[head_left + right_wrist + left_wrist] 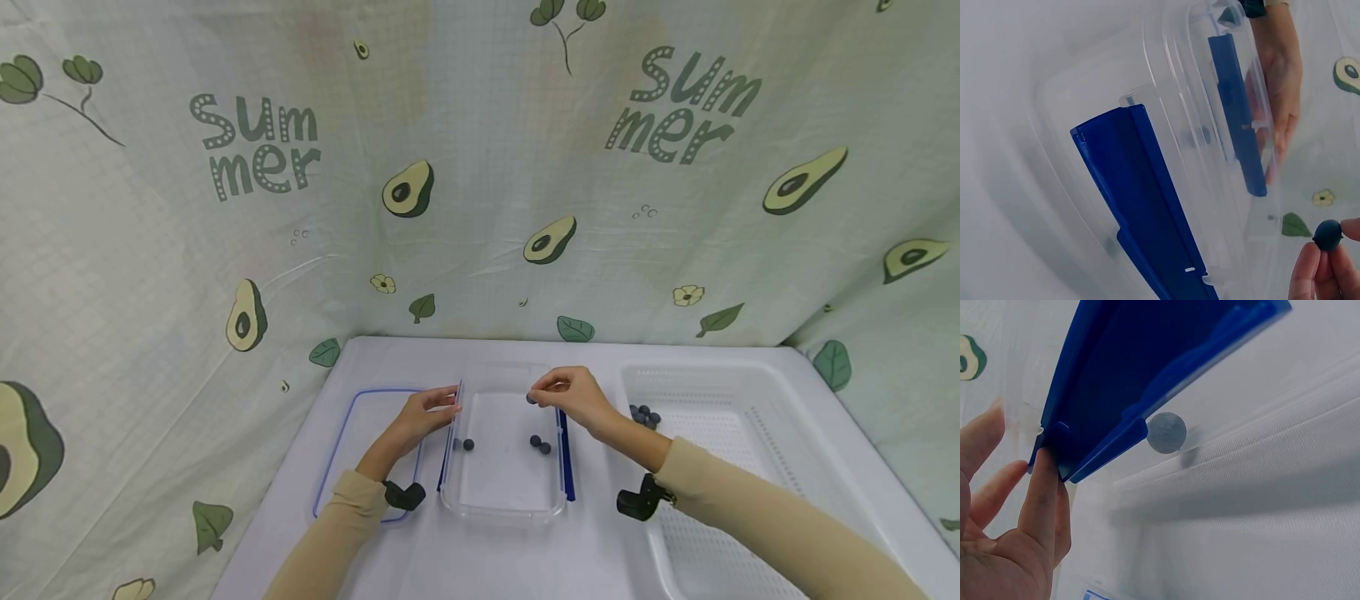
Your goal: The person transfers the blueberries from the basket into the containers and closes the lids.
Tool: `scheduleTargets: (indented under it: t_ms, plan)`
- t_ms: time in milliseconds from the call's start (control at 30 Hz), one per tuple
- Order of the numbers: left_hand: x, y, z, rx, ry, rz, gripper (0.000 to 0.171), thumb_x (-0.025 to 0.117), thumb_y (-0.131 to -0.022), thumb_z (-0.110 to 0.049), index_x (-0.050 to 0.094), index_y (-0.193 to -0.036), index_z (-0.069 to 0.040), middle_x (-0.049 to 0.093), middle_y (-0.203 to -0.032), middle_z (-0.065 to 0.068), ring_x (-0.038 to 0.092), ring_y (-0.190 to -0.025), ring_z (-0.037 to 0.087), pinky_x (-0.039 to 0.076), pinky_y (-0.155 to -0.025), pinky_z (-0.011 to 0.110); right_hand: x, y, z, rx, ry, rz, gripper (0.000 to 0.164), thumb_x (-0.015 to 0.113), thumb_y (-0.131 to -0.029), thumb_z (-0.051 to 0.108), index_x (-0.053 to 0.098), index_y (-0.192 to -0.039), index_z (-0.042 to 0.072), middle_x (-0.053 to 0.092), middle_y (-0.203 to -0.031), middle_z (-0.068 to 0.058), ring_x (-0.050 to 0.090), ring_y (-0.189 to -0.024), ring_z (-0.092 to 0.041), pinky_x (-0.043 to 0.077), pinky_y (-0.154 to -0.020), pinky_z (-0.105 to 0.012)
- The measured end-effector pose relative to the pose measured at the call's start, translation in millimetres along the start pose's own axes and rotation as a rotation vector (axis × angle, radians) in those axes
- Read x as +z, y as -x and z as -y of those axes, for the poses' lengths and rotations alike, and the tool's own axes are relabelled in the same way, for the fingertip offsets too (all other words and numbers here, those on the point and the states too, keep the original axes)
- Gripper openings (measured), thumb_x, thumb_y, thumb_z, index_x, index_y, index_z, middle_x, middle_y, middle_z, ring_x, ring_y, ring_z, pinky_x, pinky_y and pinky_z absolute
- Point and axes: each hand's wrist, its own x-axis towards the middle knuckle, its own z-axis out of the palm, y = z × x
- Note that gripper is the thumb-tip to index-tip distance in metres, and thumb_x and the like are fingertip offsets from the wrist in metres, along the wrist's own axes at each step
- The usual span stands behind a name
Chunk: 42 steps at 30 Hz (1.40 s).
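Observation:
A clear plastic container [502,507] with blue side latches stands on the table. Inside lie two blueberries [540,445] near its right wall and a blueberry [468,445] near the left. Above the container's far right part, my right hand [573,398] pinches one blueberry [1328,235] between thumb and fingertips. My left hand [417,419] touches the container's left side with fairly straight fingers. The left wrist view shows those fingers against the hanging blue latch [1129,369], with one blueberry [1167,432] visible through the clear wall.
At right stands a white perforated basket [757,433] with several blueberries [645,416] near its left edge. A clear lid with a blue rim [339,450] lies left of the container, partly under my left arm. Behind the table hangs a printed curtain [480,167].

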Motion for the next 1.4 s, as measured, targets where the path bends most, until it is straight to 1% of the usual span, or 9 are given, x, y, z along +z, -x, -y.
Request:
scheduleTargets:
  t_ms: [100, 200, 500, 600, 733, 867, 1100, 1267, 1400]
  plan:
    - [0.2, 0.4, -1.2, -0.001, 0.004, 0.004, 0.053, 0.071, -0.094, -0.010, 0.052, -0.142, 0.003, 0.053, -0.137, 0.028, 0.060, -0.115, 0.026, 0.053, -0.097, 0.035, 2, 0, 0, 0.008, -0.004, 0.007, 0.020, 0.075, -0.090, 0.010, 0.072, -0.100, -0.007, 0.072, -0.092, -0.016, 0.069, -0.087, -0.035, 0.053, -0.085, -0.044]
    - [0.2, 0.3, -1.9, -0.004, 0.002, 0.002, 0.053, 0.071, -0.094, -0.010, 0.053, -0.141, 0.002, 0.054, -0.136, 0.027, 0.060, -0.115, 0.026, 0.053, -0.096, 0.035, 3, 1, 1, 0.017, 0.008, 0.005, 0.020, 0.076, -0.089, 0.011, 0.073, -0.099, -0.006, 0.073, -0.090, -0.013, 0.069, -0.088, -0.035, 0.054, -0.084, -0.040]
    - [1.0, -1.9, -1.7, -0.005, -0.023, -0.010, 0.052, 0.073, -0.093, -0.012, 0.055, -0.140, 0.000, 0.056, -0.134, 0.024, 0.058, -0.117, 0.028, 0.053, -0.096, 0.035, -4, 2, 3, -0.025, 0.040, -0.019, 0.020, 0.077, -0.088, 0.013, 0.074, -0.098, -0.005, 0.073, -0.088, -0.014, 0.069, -0.077, -0.020, 0.054, -0.078, -0.032]
    - [1.0, -1.3, -2.7, -0.006, -0.023, -0.009, 0.052, 0.073, -0.092, -0.012, 0.055, -0.140, 0.000, 0.056, -0.134, 0.024, 0.058, -0.117, 0.028, 0.054, -0.096, 0.035, -9, 2, 4, -0.025, 0.017, -0.035, 0.021, 0.077, -0.089, 0.012, 0.073, -0.099, -0.006, 0.073, -0.089, -0.014, 0.069, -0.079, -0.022, 0.056, -0.078, -0.033]
    - [0.7, -0.5, -3.1, 0.001, -0.015, -0.007, 0.052, 0.073, -0.092, -0.010, 0.055, -0.139, 0.001, 0.056, -0.134, 0.025, 0.059, -0.116, 0.027, 0.054, -0.095, 0.035, -20, 2, 5, -0.021, 0.011, -0.060, 0.024, 0.076, -0.090, 0.012, 0.073, -0.102, -0.007, 0.074, -0.092, -0.014, 0.070, -0.085, -0.027, 0.057, -0.079, -0.034]
    - [0.3, -0.9, -2.3, 0.003, -0.020, -0.007, 0.052, 0.073, -0.093, -0.011, 0.055, -0.140, 0.001, 0.056, -0.135, 0.025, 0.058, -0.117, 0.027, 0.053, -0.096, 0.035, -32, 5, 3, -0.025, 0.008, -0.098, 0.024, 0.077, -0.089, 0.011, 0.072, -0.103, -0.008, 0.074, -0.092, -0.013, 0.070, -0.088, -0.035, 0.056, -0.079, -0.027]
    - [0.3, 0.2, 0.5, -0.006, -0.024, 0.003, 0.054, 0.072, -0.093, -0.011, 0.052, -0.142, 0.003, 0.055, -0.134, 0.026, 0.058, -0.116, 0.027, 0.053, -0.096, 0.034, -59, 12, -6, -0.031, 0.025, -0.175, 0.028, 0.078, -0.089, 0.016, 0.072, -0.105, -0.006, 0.074, -0.098, -0.013, 0.070, -0.085, -0.018, 0.055, -0.082, -0.025]
    - [0.2, 0.7, 1.0, -0.005, -0.011, 0.006, 0.055, 0.072, -0.093, -0.010, 0.051, -0.142, 0.004, 0.054, -0.133, 0.026, 0.059, -0.114, 0.026, 0.054, -0.095, 0.033, -78, 20, -10, -0.034, 0.031, -0.226, 0.031, 0.076, -0.090, 0.017, 0.070, -0.108, -0.008, 0.074, -0.099, -0.014, 0.071, -0.087, -0.021, 0.057, -0.081, -0.025]
    - [-0.4, 0.5, -0.9, 0.003, -0.002, 0.016, 0.055, 0.071, -0.093, -0.009, 0.050, -0.142, 0.005, 0.052, -0.136, 0.030, 0.058, -0.116, 0.027, 0.053, -0.096, 0.033, -94, 26, -16, -0.040, 0.027, -0.253, 0.035, 0.076, -0.090, 0.017, 0.068, -0.109, -0.011, 0.074, -0.097, -0.012, 0.071, -0.086, -0.016, 0.058, -0.080, -0.024]
